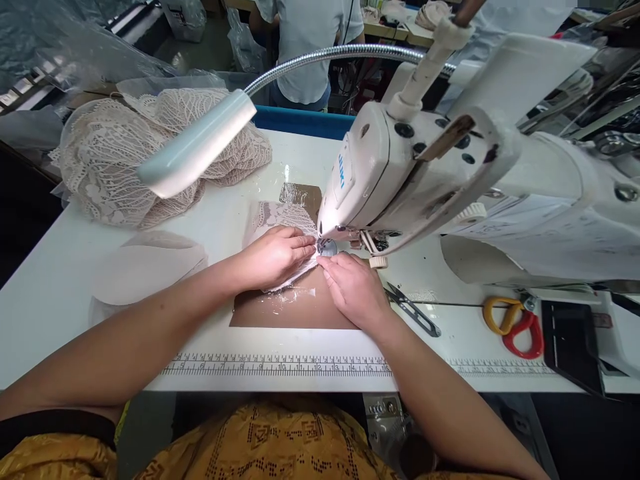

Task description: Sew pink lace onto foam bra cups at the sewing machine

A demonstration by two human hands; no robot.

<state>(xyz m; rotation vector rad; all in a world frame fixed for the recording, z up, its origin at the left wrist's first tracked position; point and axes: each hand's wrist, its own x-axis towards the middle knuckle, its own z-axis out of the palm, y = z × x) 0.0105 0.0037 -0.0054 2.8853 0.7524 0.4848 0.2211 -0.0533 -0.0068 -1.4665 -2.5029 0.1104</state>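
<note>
A white sewing machine (385, 173) stands over a small piece of pale lace fabric (283, 215), whose right edge reaches the presser foot (321, 245). My left hand (273, 259) lies flat on the lace, fingers stretched toward the needle area. Just right of the foot, my right hand (356, 287) is closed, thumb and fingertips pinching the edge of the lace. Under both hands is a brown board (280, 315) with shiny tape on it. The needle tip itself is too small to make out.
Bunched lace (110, 153) lies at the back left under a lamp (200, 147). Sheer fabric pieces (145, 270) rest at left. Thread snips (413, 311), scissors (523, 337) and a black tray-like object (570, 340) are at right. A ruler strip (280, 365) runs along the front edge. A person (305, 47) stands beyond.
</note>
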